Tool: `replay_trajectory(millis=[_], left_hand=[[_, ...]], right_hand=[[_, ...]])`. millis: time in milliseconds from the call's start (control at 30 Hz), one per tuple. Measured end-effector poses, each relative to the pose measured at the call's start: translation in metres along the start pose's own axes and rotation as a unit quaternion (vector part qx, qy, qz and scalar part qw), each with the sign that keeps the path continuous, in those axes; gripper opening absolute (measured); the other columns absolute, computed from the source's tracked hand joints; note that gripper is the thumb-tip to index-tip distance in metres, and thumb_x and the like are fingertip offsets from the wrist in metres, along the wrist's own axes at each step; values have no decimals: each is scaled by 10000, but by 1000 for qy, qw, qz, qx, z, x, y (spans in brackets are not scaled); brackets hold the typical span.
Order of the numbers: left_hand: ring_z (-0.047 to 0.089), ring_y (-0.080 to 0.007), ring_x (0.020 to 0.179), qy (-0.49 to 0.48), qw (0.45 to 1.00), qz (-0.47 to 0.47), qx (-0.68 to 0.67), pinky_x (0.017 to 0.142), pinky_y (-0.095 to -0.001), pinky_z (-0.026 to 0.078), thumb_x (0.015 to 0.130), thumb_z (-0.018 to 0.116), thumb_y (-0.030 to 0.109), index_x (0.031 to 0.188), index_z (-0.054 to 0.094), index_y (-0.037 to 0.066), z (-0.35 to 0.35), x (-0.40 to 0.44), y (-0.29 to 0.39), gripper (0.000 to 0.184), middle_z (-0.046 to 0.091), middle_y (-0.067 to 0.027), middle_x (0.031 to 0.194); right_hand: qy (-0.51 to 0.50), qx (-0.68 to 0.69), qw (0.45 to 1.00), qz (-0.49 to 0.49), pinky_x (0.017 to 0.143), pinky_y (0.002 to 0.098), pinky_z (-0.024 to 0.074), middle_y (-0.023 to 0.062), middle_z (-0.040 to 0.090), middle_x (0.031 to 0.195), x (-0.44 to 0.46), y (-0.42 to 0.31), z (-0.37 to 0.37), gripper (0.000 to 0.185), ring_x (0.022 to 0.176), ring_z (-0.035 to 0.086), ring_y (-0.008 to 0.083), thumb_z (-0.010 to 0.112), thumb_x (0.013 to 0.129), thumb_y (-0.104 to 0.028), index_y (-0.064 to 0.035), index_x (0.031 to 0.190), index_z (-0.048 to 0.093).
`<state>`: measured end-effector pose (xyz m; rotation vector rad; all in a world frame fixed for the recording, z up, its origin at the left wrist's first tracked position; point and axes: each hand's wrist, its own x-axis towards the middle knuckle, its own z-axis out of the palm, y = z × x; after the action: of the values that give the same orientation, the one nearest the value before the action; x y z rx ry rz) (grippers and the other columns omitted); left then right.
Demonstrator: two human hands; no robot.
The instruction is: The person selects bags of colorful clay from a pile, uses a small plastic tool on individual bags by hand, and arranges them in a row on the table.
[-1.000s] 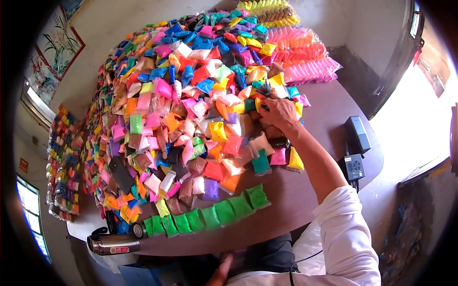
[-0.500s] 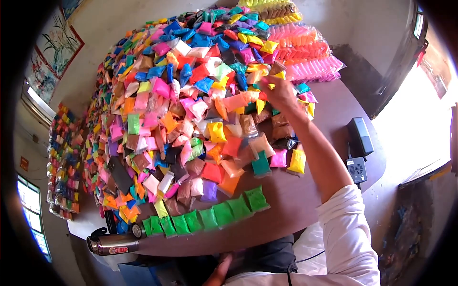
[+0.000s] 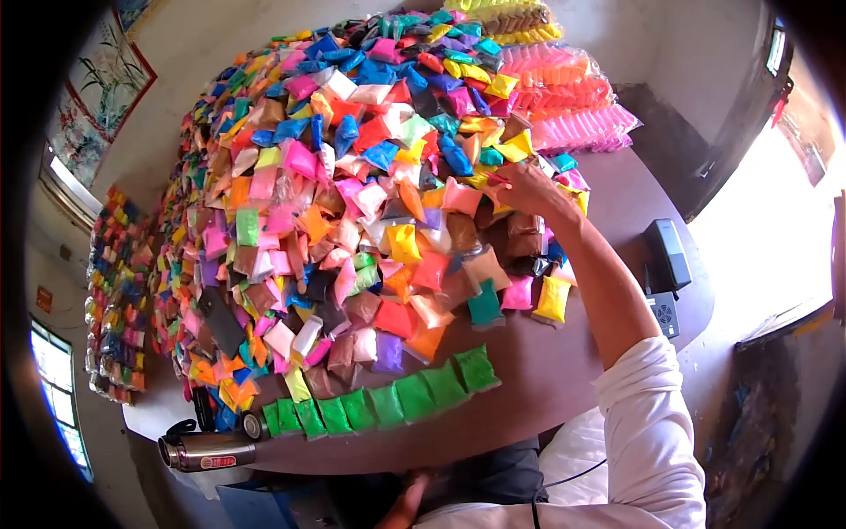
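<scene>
Right hand [image 3: 536,189]: positioned over the right side of the packet pile [image 3: 300,160], fingers bent downward. A yellow packet [image 3: 478,179] lies at the fingertips; whether it is pinched cannot be determined. Brown packets [image 3: 526,234] lie just below this hand; bundled pink packets [image 3: 582,130] lie beyond it. Left hand [image 3: 412,488]: below the table [image 3: 538,370] edge, beside dark trousers [image 3: 502,472]; finger state cannot be determined. The green packet row [image 3: 386,406] lies forward of this hand; a steel flask [image 3: 198,450] lies to its left.
</scene>
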<state>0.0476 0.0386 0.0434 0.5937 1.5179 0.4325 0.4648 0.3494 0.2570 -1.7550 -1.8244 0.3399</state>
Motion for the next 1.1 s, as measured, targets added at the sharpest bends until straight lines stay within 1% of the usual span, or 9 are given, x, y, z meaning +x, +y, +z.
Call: replay_trajectory(millis=[167, 333, 367, 433, 467, 633, 700, 833, 1100], left_hand=[[608, -314, 962, -11, 1000, 9, 4, 777, -468, 519, 946, 384, 384, 1201, 527, 55, 3, 3, 3, 440, 595, -176, 1126], [608, -316, 960, -15, 1000, 9, 4, 778, -467, 517, 945, 387, 382, 1197, 530, 55, 2, 4, 4, 437, 596, -177, 1121], [608, -316, 959, -14, 1000, 8, 3, 778, -466, 517, 944, 387, 381, 1196, 531, 55, 2, 5, 3, 436, 596, -177, 1121], [608, -316, 958, -13, 1000, 7, 3, 779, -466, 517, 944, 388, 380, 1194, 532, 55, 2, 4, 4, 435, 597, -178, 1119], [608, -317, 958, -12, 1000, 6, 3, 779, -466, 516, 943, 389, 380, 1193, 532, 55, 1, 3, 3, 434, 597, -178, 1118], [608, -318, 956, -3, 1000, -4, 4, 780, -465, 515, 942, 391, 377, 1189, 535, 55, -3, 2, -1, 431, 598, -179, 1113], [608, -318, 955, 0, 1000, -9, 5, 781, -464, 515, 941, 392, 376, 1187, 536, 55, -4, 2, -2, 429, 598, -179, 1111], [608, -319, 953, 4, 1000, -13, 6, 782, -463, 514, 940, 394, 374, 1184, 538, 54, -5, 2, -3, 427, 599, -180, 1108], [608, -321, 949, 0, 1000, -14, 20, 784, -462, 512, 938, 398, 370, 1177, 542, 54, -6, 4, -1, 421, 601, -182, 1100]], right_hand=[[-83, -155, 982, 75, 737, 397, 504, 181, 668, 851, 8, 6, -7, 270, 821, 653, 311, 576, 751, -210, -33, 927, 679], [-67, -212, 973, 68, 686, 373, 520, 180, 668, 827, 11, 22, -15, 275, 755, 662, 292, 596, 727, -242, -8, 847, 680], [-68, -212, 973, 67, 686, 373, 520, 180, 668, 827, 10, 21, -15, 275, 755, 662, 292, 596, 727, -242, -8, 847, 680], [66, 15, 983, 172, 733, 392, 497, 178, 660, 800, 6, 20, -19, 274, 817, 651, 314, 577, 769, -238, -19, 902, 673], [63, 33, 987, 145, 709, 405, 490, 173, 654, 782, 6, 17, -18, 294, 794, 648, 311, 611, 742, -277, -48, 912, 679], [105, -33, 991, 73, 678, 414, 491, 164, 650, 790, -2, -1, 4, 354, 762, 636, 329, 678, 675, -347, -70, 893, 638], [114, -169, 979, 26, 679, 429, 497, 170, 648, 804, -3, -3, 17, 385, 771, 636, 341, 700, 649, -356, -76, 895, 604], [147, -225, 963, 15, 677, 441, 502, 175, 645, 811, 11, 11, 32, 275, 779, 639, 343, 652, 702, -211, -70, 930, 590], [157, -92, 974, 134, 721, 440, 485, 167, 653, 825, 7, 19, -3, 267, 824, 632, 353, 652, 705, -202, -84, 941, 609]])
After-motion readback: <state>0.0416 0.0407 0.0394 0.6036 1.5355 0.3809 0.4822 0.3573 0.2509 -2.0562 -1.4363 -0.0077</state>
